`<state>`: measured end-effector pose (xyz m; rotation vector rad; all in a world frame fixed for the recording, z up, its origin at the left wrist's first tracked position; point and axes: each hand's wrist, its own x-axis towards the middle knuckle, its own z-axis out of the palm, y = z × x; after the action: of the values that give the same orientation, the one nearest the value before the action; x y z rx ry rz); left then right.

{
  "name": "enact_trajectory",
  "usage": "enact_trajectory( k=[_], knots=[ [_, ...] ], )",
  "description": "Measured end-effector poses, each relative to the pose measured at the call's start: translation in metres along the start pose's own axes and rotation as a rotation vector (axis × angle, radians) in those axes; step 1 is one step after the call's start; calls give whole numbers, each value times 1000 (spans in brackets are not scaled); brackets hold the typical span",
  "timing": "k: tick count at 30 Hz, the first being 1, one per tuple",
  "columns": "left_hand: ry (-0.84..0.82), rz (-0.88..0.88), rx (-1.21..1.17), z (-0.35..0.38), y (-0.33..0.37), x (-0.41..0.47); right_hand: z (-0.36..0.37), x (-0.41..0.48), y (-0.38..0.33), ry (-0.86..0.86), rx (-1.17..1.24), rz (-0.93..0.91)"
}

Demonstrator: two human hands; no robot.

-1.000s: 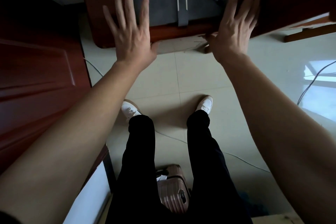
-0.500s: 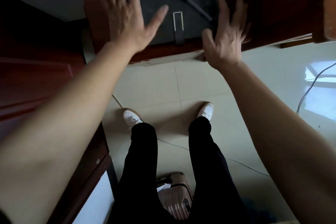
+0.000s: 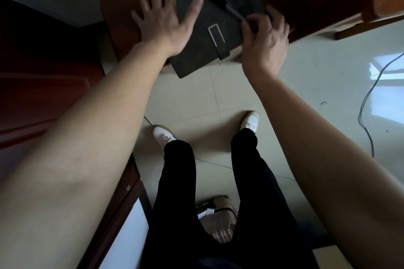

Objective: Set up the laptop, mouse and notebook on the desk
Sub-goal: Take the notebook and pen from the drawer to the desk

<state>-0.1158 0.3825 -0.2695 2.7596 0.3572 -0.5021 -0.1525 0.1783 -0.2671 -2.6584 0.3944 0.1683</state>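
Setup looks barely begun: the dark notebook (image 3: 218,28) lies on the bench (image 3: 122,6) corner, overhanging its edge, with the left hand (image 3: 166,22) spread flat on it and the right hand (image 3: 264,39) pinching the pen (image 3: 218,0) lying on its cover, and no laptop or mouse is in view.

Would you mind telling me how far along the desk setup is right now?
Done: only the dark notebook is on the wooden desk, one corner overhanging the edge. In hand: the left hand lies open against the notebook, thumb on its cover, while the right hand pinches the pen lying on it. Left: squaring the notebook; laptop and mouse are not in view.
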Motion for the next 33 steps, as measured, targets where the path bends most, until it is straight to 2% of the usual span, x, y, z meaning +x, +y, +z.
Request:
enact_trajectory(
  k=[2, 4, 9, 13, 17, 19, 21, 25, 31, 33],
  knots=[
    [-39, -30, 5, 4, -2, -18, -1, -10, 4, 16, 83, 50],
    [-62, -50, 7, 7, -3, -38, 0, -23, 6, 39, 276, 149],
    [30, -55, 63, 12, -1, -58, 3, -40, 7, 79, 539, 334],
    [45, -59, 85, 8, 2, -44, 11, -47, 12, -63, 690, 422],
    [12, 40, 12, 5, 2, -32, 18, -47, 12, -254, 907, 555],
    [-3, 66, -29, 3, 4, -27, 20, -44, 9, -296, 1031, 640],
    [-23, 35, -81, 4, 8, -26, 22, -42, 8, -295, 1025, 657],
    [-122, -183, -412, 7, 9, -43, 18, -46, 19, -275, 850, 597],
    [-238, -264, -1083, 14, 4, -105, -10, -67, 47, -321, 826, 558],
    [-255, -263, -1167, 5, 9, -124, -31, -69, 50, -322, 877, 576]
  ],
)
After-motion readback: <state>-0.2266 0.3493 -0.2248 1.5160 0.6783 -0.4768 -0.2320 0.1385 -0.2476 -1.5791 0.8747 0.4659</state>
